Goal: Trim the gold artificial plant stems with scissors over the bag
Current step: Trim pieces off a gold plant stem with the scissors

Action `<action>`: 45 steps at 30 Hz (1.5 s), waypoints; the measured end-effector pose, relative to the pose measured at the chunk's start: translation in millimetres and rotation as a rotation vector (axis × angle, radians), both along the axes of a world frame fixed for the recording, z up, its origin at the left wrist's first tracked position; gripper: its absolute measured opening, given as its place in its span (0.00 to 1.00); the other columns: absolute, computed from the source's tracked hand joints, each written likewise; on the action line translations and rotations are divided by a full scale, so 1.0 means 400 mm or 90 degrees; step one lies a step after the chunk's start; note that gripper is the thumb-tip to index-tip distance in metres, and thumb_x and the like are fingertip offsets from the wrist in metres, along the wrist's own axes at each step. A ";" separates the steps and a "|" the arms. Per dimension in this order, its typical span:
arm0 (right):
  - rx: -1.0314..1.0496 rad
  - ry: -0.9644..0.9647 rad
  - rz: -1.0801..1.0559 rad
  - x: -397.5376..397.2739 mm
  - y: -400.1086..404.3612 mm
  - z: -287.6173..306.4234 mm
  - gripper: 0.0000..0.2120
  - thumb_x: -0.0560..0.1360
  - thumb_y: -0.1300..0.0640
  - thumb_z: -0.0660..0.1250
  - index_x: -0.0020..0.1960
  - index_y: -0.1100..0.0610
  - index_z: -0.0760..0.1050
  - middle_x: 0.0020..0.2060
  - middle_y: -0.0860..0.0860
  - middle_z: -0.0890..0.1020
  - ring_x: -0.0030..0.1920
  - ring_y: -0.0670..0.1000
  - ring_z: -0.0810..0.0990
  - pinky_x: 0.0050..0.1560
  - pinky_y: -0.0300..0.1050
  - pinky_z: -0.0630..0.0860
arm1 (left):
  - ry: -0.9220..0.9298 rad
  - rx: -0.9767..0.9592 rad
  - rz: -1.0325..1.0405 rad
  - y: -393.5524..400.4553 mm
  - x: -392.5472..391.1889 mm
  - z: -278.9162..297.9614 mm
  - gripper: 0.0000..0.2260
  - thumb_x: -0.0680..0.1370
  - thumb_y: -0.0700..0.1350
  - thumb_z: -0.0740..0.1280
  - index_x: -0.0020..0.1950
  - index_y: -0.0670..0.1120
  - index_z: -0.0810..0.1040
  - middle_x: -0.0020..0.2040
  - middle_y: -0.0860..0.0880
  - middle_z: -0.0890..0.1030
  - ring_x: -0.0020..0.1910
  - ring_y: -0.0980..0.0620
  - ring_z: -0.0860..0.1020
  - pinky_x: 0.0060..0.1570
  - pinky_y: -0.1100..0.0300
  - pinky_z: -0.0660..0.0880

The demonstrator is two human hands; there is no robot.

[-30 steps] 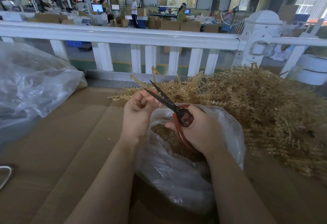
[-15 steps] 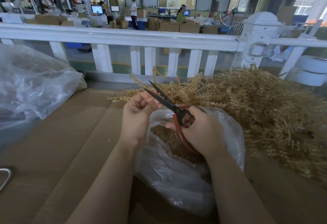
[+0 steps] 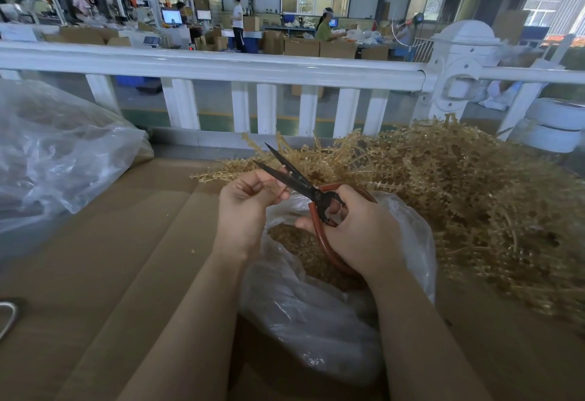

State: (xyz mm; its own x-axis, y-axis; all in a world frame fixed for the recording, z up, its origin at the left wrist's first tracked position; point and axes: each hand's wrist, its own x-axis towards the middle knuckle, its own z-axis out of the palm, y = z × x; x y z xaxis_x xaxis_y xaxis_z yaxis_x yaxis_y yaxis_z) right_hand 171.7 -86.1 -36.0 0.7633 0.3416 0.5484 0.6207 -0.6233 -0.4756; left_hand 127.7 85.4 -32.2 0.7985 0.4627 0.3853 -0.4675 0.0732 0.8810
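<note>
While you work over the bag (image 3: 316,321):
Left hand (image 3: 245,207): pinching a barely visible gold stem (image 3: 275,190).
Right hand (image 3: 361,232): gripping scissors (image 3: 294,177), blades parted.
Open room: cardboard tabletop (image 3: 104,258) at 9 o'clock.

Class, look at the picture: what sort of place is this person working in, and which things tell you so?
Most likely a factory or packing workshop: stacked cardboard boxes, workers at tables with computer screens, and a bulk heap of gold plant stems by the bench.

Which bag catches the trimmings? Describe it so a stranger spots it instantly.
Start at the white railing, then drop to the cardboard surface. The clear bag sits open directly beneath both hands; unlike the larger bag far left, gold clippings fill its mouth.
</note>
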 end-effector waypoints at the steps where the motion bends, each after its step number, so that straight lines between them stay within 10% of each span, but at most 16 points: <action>1: -0.005 0.003 -0.004 0.000 0.001 0.000 0.28 0.64 0.24 0.67 0.47 0.47 0.77 0.38 0.42 0.81 0.41 0.42 0.79 0.40 0.45 0.80 | 0.001 -0.002 0.001 0.000 -0.001 0.001 0.11 0.77 0.29 0.64 0.38 0.40 0.79 0.32 0.47 0.80 0.33 0.52 0.77 0.42 0.60 0.76; 36: 0.004 -0.043 -0.015 0.008 0.000 -0.011 0.28 0.64 0.24 0.66 0.44 0.48 0.80 0.34 0.42 0.80 0.36 0.43 0.78 0.36 0.43 0.78 | -0.001 0.072 -0.002 -0.010 -0.008 0.014 0.07 0.77 0.28 0.64 0.41 0.36 0.76 0.34 0.47 0.77 0.34 0.55 0.76 0.42 0.64 0.76; 45: 0.239 0.196 0.098 0.022 0.023 -0.019 0.23 0.64 0.29 0.70 0.42 0.49 0.81 0.34 0.42 0.83 0.34 0.43 0.81 0.36 0.46 0.80 | 0.130 -0.034 -0.134 -0.022 0.002 -0.002 0.04 0.69 0.44 0.73 0.42 0.46 0.84 0.30 0.56 0.79 0.26 0.62 0.70 0.35 0.66 0.69</action>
State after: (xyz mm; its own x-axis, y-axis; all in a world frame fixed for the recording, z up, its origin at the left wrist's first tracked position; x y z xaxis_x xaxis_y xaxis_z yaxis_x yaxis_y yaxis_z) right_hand 180.4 -76.9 -43.5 0.8653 0.2854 0.4120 0.4872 -0.2859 -0.8252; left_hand 128.4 76.6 -32.9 0.9374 0.2942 0.1861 -0.2505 0.1989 0.9475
